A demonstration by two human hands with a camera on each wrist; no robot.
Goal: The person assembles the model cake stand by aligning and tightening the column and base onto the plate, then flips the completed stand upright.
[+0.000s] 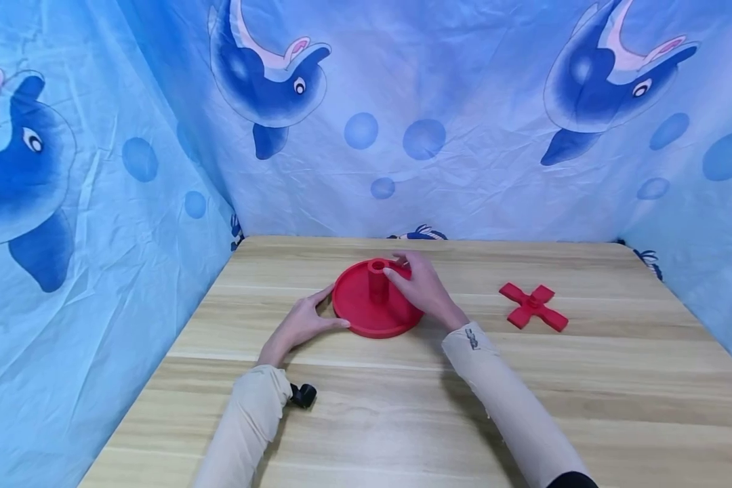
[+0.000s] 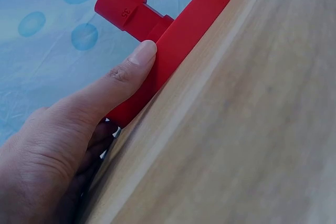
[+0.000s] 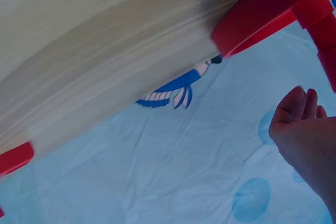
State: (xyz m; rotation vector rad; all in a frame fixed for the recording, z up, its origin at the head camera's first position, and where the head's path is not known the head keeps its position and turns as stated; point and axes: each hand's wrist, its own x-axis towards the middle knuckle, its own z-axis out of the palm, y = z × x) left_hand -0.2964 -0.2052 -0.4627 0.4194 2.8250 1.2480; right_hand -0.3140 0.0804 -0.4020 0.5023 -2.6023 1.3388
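Note:
A red round dish with a raised rim lies on the table, and a hollow red post stands upright at its middle. My left hand grips the dish's left side; in the left wrist view its thumb presses the outer rim, with the other fingers mostly hidden. My right hand hovers over the dish's right side, thumb close to the post's top. In the right wrist view, that hand is apart from the post with loosely bent fingers. The number 35 shows on the post's side.
A flat red cross-shaped piece with a small central peg lies on the table to the right. The wood-grain table ends at a blue curtain with dolphin prints at the back and sides. A small black device sits at the left wrist.

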